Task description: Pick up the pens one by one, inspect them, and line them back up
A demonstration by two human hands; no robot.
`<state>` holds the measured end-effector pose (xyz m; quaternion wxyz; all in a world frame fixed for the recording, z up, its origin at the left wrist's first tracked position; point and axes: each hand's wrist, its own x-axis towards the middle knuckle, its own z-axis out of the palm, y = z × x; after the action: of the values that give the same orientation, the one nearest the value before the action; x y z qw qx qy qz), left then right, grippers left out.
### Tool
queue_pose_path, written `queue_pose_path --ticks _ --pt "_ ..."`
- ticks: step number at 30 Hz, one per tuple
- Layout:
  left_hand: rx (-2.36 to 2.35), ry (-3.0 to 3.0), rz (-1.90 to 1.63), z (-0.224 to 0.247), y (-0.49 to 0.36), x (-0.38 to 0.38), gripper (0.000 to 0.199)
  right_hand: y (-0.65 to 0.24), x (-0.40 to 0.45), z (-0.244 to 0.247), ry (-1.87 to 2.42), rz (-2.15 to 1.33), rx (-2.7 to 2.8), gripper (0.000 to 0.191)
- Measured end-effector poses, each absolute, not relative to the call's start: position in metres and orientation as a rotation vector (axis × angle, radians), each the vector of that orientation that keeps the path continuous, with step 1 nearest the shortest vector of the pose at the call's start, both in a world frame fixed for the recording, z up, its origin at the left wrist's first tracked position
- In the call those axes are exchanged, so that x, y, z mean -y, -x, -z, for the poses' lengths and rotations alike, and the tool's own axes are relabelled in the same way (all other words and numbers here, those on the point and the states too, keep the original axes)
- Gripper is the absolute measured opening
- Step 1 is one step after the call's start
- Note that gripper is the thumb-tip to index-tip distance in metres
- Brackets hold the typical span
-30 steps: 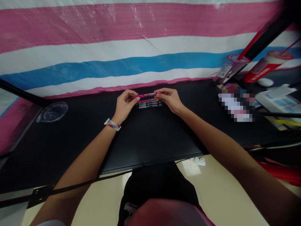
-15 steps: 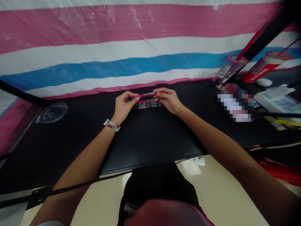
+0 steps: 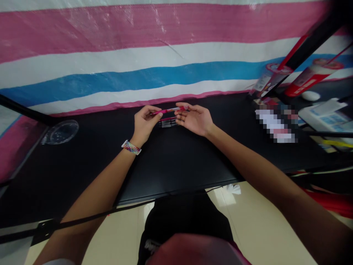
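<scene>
A pink pen (image 3: 172,109) is raised above the black table, roughly level. My left hand (image 3: 146,123) pinches its left end between thumb and fingers. My right hand (image 3: 195,119) is beside the pen's right end, palm turned up and fingers spread; the pen's tip lies against or just in front of its fingers. Below the raised pen, several pens (image 3: 168,123), one pink and others dark with clear parts, lie side by side on the table. The right hand's fingers cover their right ends.
The black table (image 3: 171,162) backs onto a striped sheet (image 3: 165,77). A clear round lid (image 3: 62,131) is at the left. At the right stand two drink cups (image 3: 271,79) with red straws, near a white rounded object (image 3: 311,96) and white packaging (image 3: 328,116).
My right hand has opened from its pinch on the pen's right end, its palm turning upward. My left hand keeps its hold, nearly in place.
</scene>
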<state>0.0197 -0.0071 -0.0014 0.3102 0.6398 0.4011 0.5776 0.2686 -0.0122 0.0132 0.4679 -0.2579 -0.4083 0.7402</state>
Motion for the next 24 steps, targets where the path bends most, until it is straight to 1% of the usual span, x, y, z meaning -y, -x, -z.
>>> queue_pose_path --ticks 3,14,20,24 --pt "-1.05 -1.669 -1.528 0.0037 -0.0216 0.0062 0.027 -0.2682 0.0121 -0.012 0.586 -1.825 0.988 0.049" --pt "-0.949 -1.505 -1.544 0.0001 -0.0274 0.01 0.021 -0.2682 0.0131 -0.0145 0.636 -1.751 1.055 0.062" --pt "-0.991 -1.503 -1.544 0.0031 -0.0267 0.0079 0.02 -0.266 0.0146 -0.0162 0.641 -1.676 1.112 0.057" --pt "-0.958 -1.513 -1.545 0.0042 -0.0268 0.0077 0.019 -0.2664 0.0143 -0.0165 0.611 -1.707 1.09 0.056"
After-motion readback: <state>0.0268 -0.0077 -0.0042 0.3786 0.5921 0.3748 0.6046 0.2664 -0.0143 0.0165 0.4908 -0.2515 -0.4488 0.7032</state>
